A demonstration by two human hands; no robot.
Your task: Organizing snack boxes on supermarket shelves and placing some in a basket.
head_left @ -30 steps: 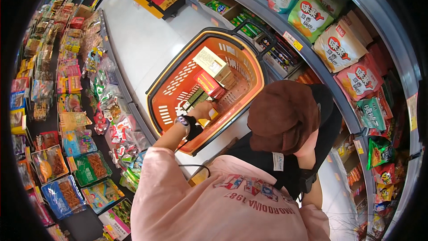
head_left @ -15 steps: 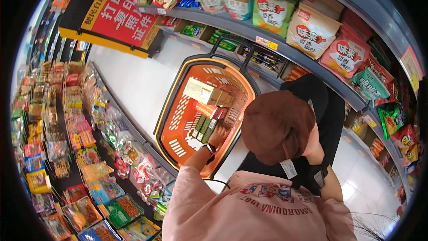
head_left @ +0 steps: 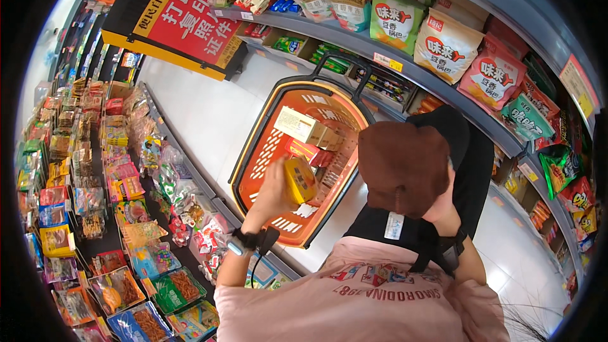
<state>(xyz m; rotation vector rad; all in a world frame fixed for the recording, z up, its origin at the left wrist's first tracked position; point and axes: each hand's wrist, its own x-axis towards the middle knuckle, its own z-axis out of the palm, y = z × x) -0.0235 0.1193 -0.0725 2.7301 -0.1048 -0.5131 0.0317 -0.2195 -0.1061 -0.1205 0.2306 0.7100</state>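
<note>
Left hand holds a yellow box over the basket; right hand, partly behind brown cap, I cannot tell its grip

A shop — dark racks of packaged snacks left of the left fingers, a grey shelf of bags with price tags beyond and right of them — plus a shopping basket beneath.

My head-worn fisheye looks down from close above, past the pink shirt toward the orange shopping basket.
</note>
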